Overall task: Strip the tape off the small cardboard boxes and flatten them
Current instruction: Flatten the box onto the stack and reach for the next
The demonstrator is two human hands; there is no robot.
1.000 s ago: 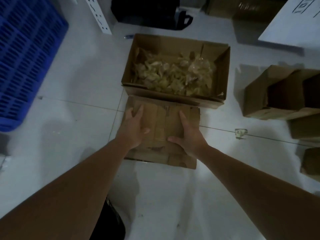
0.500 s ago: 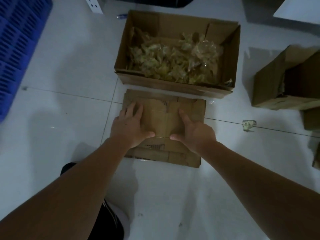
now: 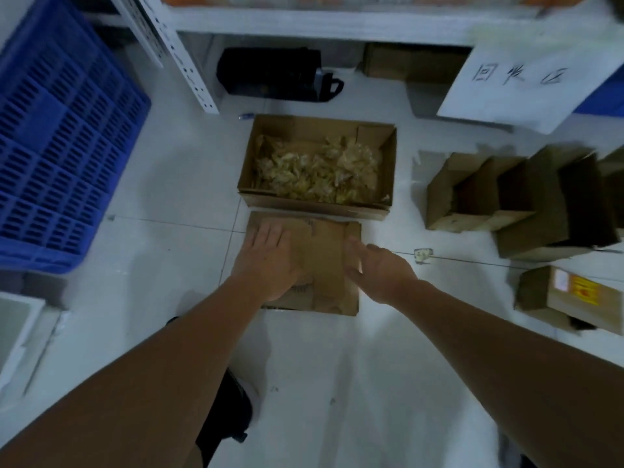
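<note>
A flattened cardboard box [image 3: 329, 261] lies on the white floor just in front of an open carton [image 3: 317, 206] that holds crumpled strips of tape [image 3: 317, 173]. My left hand [image 3: 268, 258] presses flat on the left half of the flattened cardboard, fingers straight. My right hand [image 3: 380, 268] hovers at the cardboard's right edge with fingers relaxed and holds nothing. Several small open boxes [image 3: 506, 201] stand to the right, and one taped box [image 3: 570, 295] lies nearer at the right.
A blue plastic crate [image 3: 57, 157] stands at the left. A white shelf frame [image 3: 189, 52] runs along the back, with a black bag [image 3: 277, 74] under it. A white sign [image 3: 520, 79] leans at the back right. A scrap of tape [image 3: 422, 255] lies on the floor.
The view has tilted up and shows the shelf and more boxes. My right hand has lifted off the flattened cardboard and shifted to its right edge. My left hand still presses on it.
</note>
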